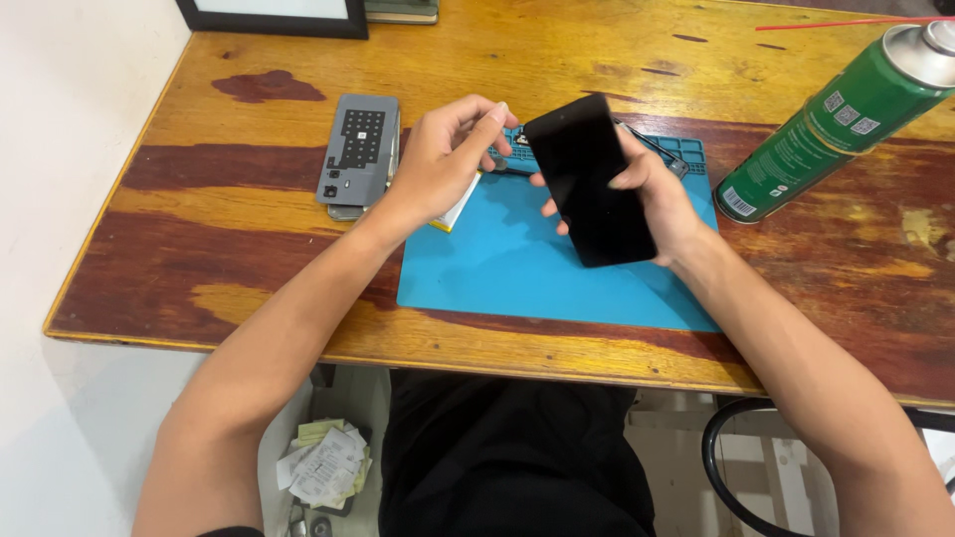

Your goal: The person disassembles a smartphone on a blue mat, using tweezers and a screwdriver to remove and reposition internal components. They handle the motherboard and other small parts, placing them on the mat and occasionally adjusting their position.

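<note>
My right hand [652, 199] grips a black smartphone [589, 179] with a dark screen, tilted above the blue work mat [497, 268]. My left hand [448, 159] hovers just left of the phone's top corner, its fingers curled, thumb and forefinger pinched close together; whether they hold something small I cannot tell. A yellow-edged flat piece [458, 211] lies on the mat partly under my left hand.
A grey phone-shaped part [358, 149] with a dotted panel lies left of the mat. A green spray can [846, 114] with a red straw lies at the right. A dark picture frame [274, 15] stands at the back left. The wooden table [199, 259] ends near my lap.
</note>
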